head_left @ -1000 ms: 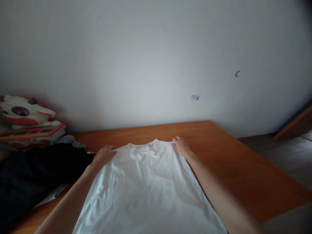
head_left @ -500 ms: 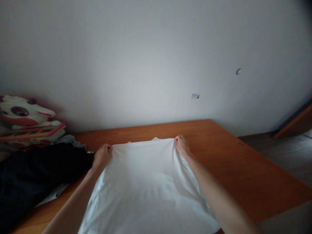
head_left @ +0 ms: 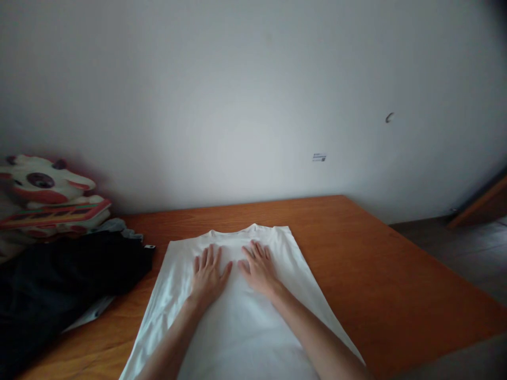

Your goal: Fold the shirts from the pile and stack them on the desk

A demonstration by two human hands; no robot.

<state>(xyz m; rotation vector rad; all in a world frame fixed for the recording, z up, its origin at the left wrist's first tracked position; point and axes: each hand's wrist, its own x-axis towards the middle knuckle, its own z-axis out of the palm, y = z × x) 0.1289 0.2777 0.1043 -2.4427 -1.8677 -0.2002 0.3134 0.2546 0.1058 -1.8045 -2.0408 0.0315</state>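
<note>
A white T-shirt (head_left: 245, 327) lies spread on the wooden table, its collar edge toward the wall and its near end cut off by the bottom of the view. My left hand (head_left: 208, 274) rests flat on the upper left of the shirt, fingers spread. Beside it, my right hand (head_left: 258, 266) presses flat on the upper right part, fingers stretched out and apart. The two thumbs point toward each other with a small gap of cloth between them. Neither hand grips the fabric. Some wrinkles run along the shirt's left side.
Dark clothing (head_left: 79, 269) is heaped on the table's left side. Behind it sits a cow-shaped toy with a keyboard (head_left: 55, 192). The brown table (head_left: 368, 279) reaches to a white wall (head_left: 237, 105) bearing a small label (head_left: 319, 157).
Both hands have let go of the shirt's far corners and moved inward onto its upper middle. The far edge has been laid down, and the collar outline now shows.
</note>
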